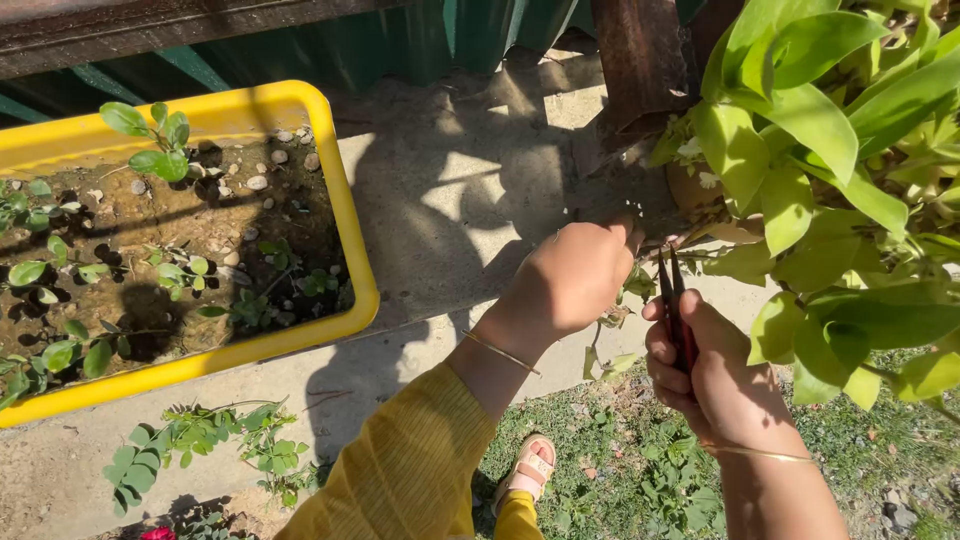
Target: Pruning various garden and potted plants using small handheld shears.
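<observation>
Gripping red-handled pruning shears (676,310) in my right hand (715,375), I note my left hand (575,275) clenched around a stem of the leafy plant (820,170) just beyond.

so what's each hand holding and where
Right hand grips red-handled pruning shears by the handles; left hand holds a plant stem near the blades.

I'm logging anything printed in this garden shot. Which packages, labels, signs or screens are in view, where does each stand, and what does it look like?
None in view: no package, label, sign or screen.
The yellow planter at left is a plain rectangular trough with no label showing.
The pruning shears in the right hand, beside the left hand, show dark blades and red handles only.
</observation>
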